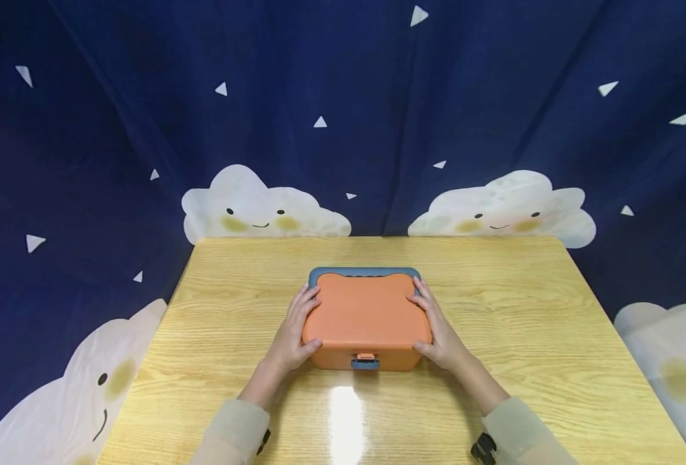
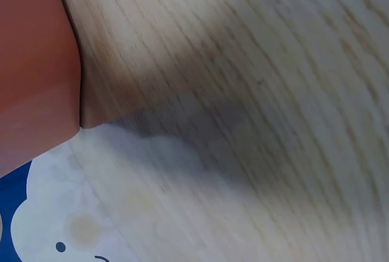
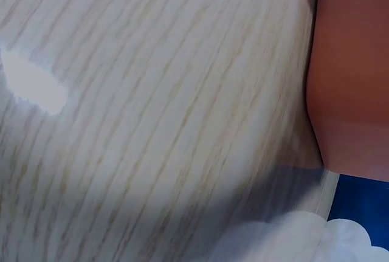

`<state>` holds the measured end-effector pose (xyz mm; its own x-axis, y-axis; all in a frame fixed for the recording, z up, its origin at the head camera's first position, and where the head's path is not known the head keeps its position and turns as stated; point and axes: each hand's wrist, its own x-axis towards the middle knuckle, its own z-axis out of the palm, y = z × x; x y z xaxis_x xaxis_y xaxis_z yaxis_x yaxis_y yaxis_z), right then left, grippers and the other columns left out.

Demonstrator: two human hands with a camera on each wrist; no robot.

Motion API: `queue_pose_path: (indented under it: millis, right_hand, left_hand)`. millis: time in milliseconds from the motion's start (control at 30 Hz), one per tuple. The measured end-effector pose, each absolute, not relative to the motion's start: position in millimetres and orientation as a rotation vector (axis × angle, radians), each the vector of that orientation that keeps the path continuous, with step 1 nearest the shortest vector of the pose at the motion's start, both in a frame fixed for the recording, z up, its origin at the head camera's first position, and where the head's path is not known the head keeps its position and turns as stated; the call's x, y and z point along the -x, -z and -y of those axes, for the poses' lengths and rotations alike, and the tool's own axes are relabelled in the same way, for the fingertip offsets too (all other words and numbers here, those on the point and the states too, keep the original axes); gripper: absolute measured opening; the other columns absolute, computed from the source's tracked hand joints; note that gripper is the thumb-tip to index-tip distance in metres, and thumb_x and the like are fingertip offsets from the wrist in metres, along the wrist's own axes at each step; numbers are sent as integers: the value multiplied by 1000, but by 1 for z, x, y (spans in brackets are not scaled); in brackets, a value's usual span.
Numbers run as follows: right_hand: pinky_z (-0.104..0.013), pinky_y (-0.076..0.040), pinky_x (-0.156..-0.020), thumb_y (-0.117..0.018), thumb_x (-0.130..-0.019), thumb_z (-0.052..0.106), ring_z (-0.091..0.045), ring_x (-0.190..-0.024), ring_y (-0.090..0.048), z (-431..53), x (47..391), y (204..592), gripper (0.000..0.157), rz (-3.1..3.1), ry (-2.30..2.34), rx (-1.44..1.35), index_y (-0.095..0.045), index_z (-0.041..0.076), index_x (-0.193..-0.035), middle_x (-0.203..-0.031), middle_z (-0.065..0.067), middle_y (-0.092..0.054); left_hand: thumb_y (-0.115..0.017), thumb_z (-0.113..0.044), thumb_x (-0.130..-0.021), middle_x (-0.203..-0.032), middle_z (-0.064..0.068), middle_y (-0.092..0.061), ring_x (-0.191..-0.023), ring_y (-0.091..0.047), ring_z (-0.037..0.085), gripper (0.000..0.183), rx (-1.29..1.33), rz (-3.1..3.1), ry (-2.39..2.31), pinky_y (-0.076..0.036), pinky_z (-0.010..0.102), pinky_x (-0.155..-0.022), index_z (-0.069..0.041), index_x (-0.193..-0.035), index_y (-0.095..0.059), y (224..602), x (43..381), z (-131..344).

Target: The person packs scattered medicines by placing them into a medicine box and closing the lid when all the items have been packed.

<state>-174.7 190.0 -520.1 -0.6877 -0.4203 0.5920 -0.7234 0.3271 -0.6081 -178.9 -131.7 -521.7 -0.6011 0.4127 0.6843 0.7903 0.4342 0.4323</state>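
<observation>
An orange lidded box (image 1: 367,310) with a blue carry handle (image 1: 363,271) along its far edge stands at the middle of the table. On its near side, the lid has a blue-and-orange latch (image 1: 365,363). My left hand (image 1: 292,332) grips the box's left side, thumb at the near corner and fingers over the lid's edge. From the other side my right hand (image 1: 443,332) holds it the same way. Both wrist views show only an orange side wall (image 2: 36,73) of the box and the wood beside it; the hands are out of sight there.
The box sits on a light wood-grain table (image 1: 232,284). Behind and around the table hangs a dark blue curtain (image 1: 343,58) printed with white triangles and smiling clouds. A bright light reflection (image 1: 347,423) lies on the tabletop in front of the box.
</observation>
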Motion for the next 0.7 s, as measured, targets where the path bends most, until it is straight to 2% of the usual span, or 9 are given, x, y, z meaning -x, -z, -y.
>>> queue_pose_path:
  millis: [133,300,433,600,700]
  right_hand:
    - [-75,-14,-85,-37,-82,68,-50,-131,-4,-190,174,521,91,2276,-1305,-1016,-32,-10,-129,-142,-33,-13]
    - [-72,-17,-89,-38,-80,69,-48,-132,-6,-192,172,517,88,2321,-1273,-1010,-32,-1,-134,-147,-23,-12]
    - [-68,-17,-94,-39,-81,68,-44,-134,-9,-196,169,510,83,2363,-1198,-1024,-37,4,-134,-148,-20,-15]
    - [-60,-24,-95,-34,-87,63,-32,-131,-26,-208,176,490,73,2344,-1007,-1013,-46,4,-128,-142,-18,-31]
    - [-55,-28,-95,-36,-91,53,-32,-123,-38,-216,188,464,63,2264,-894,-943,-49,1,-124,-134,-18,-41]
  left_hand:
    - [-27,-64,-87,-139,17,-33,-130,-23,40,75,1011,2204,1035,-22,44,-105,0,-123,-40,522,178,132]
    - [-27,-64,-87,-139,17,-33,-129,-24,41,75,1026,2207,1011,-23,45,-104,0,-123,-41,521,179,133]
    - [-29,-62,-88,-138,19,-35,-128,-26,42,72,1050,2195,1021,-23,45,-105,-1,-123,-44,518,179,134]
    - [-28,-57,-91,-132,19,-41,-124,-34,38,69,1015,2191,1074,-25,41,-104,3,-121,-47,505,183,138]
    - [-29,-53,-92,-130,19,-43,-122,-38,33,67,940,2213,1077,-28,42,-102,5,-120,-47,488,192,146]
